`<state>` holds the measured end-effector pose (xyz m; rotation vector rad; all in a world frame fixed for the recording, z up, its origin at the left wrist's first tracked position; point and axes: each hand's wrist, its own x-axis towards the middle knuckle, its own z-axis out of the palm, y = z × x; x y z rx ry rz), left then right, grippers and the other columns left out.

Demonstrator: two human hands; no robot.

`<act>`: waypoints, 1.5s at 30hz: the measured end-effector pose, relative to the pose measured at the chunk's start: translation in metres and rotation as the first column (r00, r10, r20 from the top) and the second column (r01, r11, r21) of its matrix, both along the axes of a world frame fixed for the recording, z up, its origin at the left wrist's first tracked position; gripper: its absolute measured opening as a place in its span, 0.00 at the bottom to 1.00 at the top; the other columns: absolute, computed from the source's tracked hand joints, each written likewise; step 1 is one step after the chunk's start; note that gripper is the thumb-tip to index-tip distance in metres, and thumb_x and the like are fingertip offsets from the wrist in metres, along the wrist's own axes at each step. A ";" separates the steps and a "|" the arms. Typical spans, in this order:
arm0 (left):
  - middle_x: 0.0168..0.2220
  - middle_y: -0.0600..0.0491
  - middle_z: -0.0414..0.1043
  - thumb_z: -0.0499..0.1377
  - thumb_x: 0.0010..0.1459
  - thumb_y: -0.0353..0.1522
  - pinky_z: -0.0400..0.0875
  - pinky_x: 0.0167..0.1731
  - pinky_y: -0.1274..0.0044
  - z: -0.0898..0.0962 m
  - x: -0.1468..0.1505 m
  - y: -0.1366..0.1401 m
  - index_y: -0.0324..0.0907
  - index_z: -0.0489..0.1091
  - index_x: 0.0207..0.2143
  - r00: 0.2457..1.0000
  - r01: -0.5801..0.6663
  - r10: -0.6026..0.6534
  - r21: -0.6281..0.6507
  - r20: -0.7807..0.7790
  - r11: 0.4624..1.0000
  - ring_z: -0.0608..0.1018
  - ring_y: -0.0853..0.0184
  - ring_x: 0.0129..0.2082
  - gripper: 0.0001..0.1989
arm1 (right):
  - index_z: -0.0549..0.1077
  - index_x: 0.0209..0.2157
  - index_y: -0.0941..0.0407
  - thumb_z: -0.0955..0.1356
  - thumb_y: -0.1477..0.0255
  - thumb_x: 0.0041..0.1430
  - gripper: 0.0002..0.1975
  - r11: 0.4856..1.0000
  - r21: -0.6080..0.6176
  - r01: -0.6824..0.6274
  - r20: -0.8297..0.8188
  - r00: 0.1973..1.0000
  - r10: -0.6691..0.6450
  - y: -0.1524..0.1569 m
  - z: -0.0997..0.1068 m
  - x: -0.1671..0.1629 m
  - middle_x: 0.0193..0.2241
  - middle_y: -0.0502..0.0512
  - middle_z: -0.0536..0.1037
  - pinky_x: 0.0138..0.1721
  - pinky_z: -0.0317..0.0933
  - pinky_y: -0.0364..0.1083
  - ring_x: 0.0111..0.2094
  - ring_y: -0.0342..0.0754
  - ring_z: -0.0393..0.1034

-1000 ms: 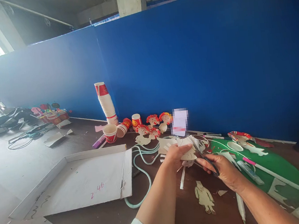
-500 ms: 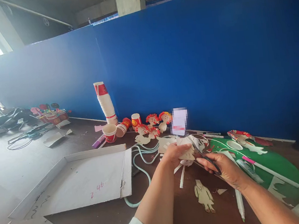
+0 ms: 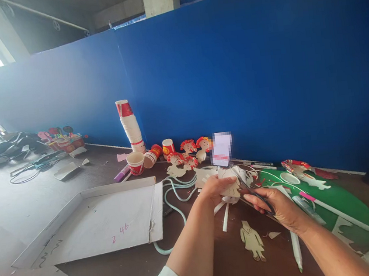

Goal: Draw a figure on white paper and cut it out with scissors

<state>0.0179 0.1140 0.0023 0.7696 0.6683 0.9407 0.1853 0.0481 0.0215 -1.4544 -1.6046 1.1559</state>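
Pinched in my left hand [image 3: 216, 188] is a cream piece of card [image 3: 229, 185] with drawn lines on it. My right hand [image 3: 275, 205] is closed round the dark handles of a pair of scissors [image 3: 260, 198]. The scissor blades point up and left, along the right edge of the card; whether they bite into it is hard to see. A cut-out card figure [image 3: 252, 240] with a drawn jacket lies on the brown table below my hands. White paper strips [image 3: 226, 217] lie beneath the card.
At left is a shallow white cardboard tray [image 3: 114, 224] beside a pale green cable [image 3: 175, 205]. Behind stand a stack of paper cups [image 3: 131, 128] and card figures with red frills [image 3: 176, 165]. On the right, a pink-capped marker [image 3: 337, 212] rests on a green sheet [image 3: 349, 199]. A blue partition [image 3: 230, 71] rises behind.
Both hands keep nearly the same pose, the card and scissors still held. The right hand and scissors have shifted very slightly to the right.
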 end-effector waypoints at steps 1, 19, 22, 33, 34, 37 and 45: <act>0.29 0.45 0.74 0.69 0.37 0.33 0.69 0.28 0.73 0.000 0.000 0.000 0.33 0.72 0.33 1.000 0.001 -0.001 0.002 0.000 1.000 0.75 0.64 0.26 0.19 | 0.75 0.27 0.58 0.69 0.55 0.50 0.19 1.000 0.004 0.000 0.004 1.000 0.000 0.000 0.000 0.000 0.19 0.48 0.66 0.26 0.53 0.43 0.23 0.43 0.59; 0.31 0.45 0.74 0.68 0.39 0.34 0.70 0.31 0.72 -0.009 0.000 0.005 0.34 0.72 0.34 0.999 -0.002 0.003 0.023 -0.042 1.000 0.76 0.64 0.27 0.19 | 0.77 0.26 0.58 0.70 0.53 0.45 0.21 0.999 -0.052 0.015 -0.007 1.000 -0.015 -0.005 0.013 -0.003 0.17 0.48 0.66 0.24 0.52 0.42 0.21 0.42 0.57; 0.32 0.45 0.74 0.69 0.39 0.34 0.70 0.32 0.72 -0.010 0.000 0.005 0.34 0.72 0.35 0.999 -0.002 0.003 0.028 -0.042 1.000 0.76 0.64 0.29 0.20 | 0.78 0.29 0.58 0.71 0.53 0.44 0.21 0.999 -0.047 0.022 -0.003 1.000 -0.022 -0.005 0.014 -0.003 0.17 0.48 0.67 0.23 0.52 0.43 0.21 0.42 0.58; 0.29 0.46 0.73 0.68 0.38 0.33 0.70 0.28 0.73 0.000 0.003 0.001 0.34 0.73 0.33 0.997 -0.058 0.059 0.010 -0.052 0.998 0.74 0.65 0.26 0.18 | 0.78 0.30 0.58 0.70 0.54 0.46 0.20 0.998 -0.056 0.012 0.021 1.000 -0.011 -0.002 0.007 0.001 0.18 0.49 0.69 0.26 0.57 0.44 0.22 0.44 0.61; 0.29 0.46 0.73 0.68 0.38 0.34 0.70 0.28 0.73 0.001 0.003 0.000 0.34 0.73 0.33 0.997 -0.052 0.053 0.018 -0.055 0.998 0.74 0.65 0.25 0.18 | 0.78 0.29 0.58 0.70 0.55 0.46 0.19 0.999 -0.049 0.006 0.020 1.000 -0.005 -0.002 0.006 0.002 0.18 0.49 0.70 0.26 0.57 0.44 0.22 0.44 0.62; 0.28 0.45 0.73 0.68 0.37 0.34 0.70 0.28 0.73 0.002 0.003 -0.001 0.33 0.72 0.32 0.995 -0.039 0.042 0.031 -0.087 0.999 0.75 0.65 0.25 0.18 | 0.77 0.25 0.58 0.69 0.55 0.48 0.19 1.000 -0.018 -0.006 0.026 1.000 0.006 -0.001 0.005 0.002 0.18 0.49 0.70 0.27 0.59 0.44 0.23 0.44 0.62; 0.27 0.46 0.72 0.69 0.37 0.34 0.70 0.27 0.73 0.001 0.002 -0.001 0.33 0.72 0.31 0.998 -0.005 0.007 0.034 -0.068 0.999 0.74 0.65 0.24 0.18 | 0.78 0.28 0.58 0.70 0.55 0.47 0.19 1.000 -0.006 0.013 0.012 1.000 -0.013 -0.002 0.005 0.000 0.18 0.49 0.70 0.26 0.58 0.44 0.22 0.44 0.62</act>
